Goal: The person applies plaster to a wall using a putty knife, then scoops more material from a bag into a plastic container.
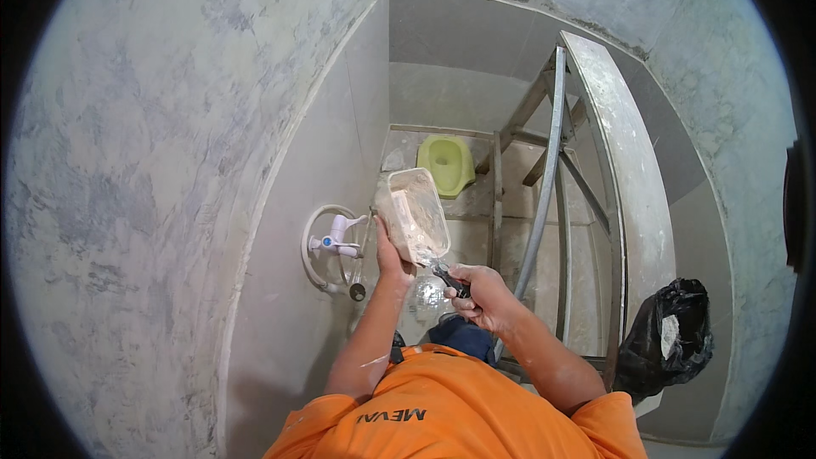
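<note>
My left hand (pixel 391 257) is closed on the side of a clear, box-shaped plastic tub (pixel 435 223), which is tilted in front of me. Pale pinkish putty (pixel 415 217) coats the inside of the tub. In my right hand (pixel 483 296), its fingers wrapped round the black handle, is a putty knife (pixel 450 279). Its blade meets the near end of the tub, where the tip is hard to make out. White residue marks my right fingers and my left forearm. Below the tub, a shiny transparent round object (pixel 427 296) shows near my legs; its kind is unclear.
On the left wall is a lilac tap (pixel 337 236) with a looped hose. A yellow-green squat toilet (pixel 444 168) lies on the floor ahead. A trestle with a plank top (pixel 625 136) stands close on my right, a black plastic bag (pixel 667 344) at its near end.
</note>
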{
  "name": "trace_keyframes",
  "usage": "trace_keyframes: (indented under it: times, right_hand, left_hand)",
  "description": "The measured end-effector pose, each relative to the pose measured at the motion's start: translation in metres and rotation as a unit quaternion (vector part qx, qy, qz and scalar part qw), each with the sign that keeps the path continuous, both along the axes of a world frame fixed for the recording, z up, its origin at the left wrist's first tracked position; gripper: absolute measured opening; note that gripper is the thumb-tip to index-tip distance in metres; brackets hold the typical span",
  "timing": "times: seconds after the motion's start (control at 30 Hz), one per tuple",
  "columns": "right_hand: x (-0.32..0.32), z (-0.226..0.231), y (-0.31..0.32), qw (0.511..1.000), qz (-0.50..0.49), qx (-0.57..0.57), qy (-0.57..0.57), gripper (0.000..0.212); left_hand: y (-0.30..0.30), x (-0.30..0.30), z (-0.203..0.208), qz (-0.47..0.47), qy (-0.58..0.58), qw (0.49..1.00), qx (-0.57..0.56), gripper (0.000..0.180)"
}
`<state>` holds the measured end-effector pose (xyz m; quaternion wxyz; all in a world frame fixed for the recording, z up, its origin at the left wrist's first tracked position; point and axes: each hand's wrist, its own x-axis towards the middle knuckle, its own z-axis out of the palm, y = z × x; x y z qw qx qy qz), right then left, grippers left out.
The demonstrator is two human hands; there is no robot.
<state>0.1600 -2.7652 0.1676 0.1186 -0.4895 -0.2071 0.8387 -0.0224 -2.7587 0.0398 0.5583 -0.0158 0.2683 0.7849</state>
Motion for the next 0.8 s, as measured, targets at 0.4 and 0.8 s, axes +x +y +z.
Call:
trace_keyframes:
  times: [0.4,0.8]
  right_hand:
    - [-0.027,0.016,-0.023,0.714,0.051,0.666,-0.211,0.045]
    - [-0.036,0.0,-0.015,0.573,0.102,0.797,-0.16,0.047]
  left_hand:
    - [-0.03,-0.043,0.005,-0.107,-0.085,0.981,0.136,0.08]
    - [-0.038,-0.048,0.001,-0.128,-0.091,0.977,0.144,0.086]
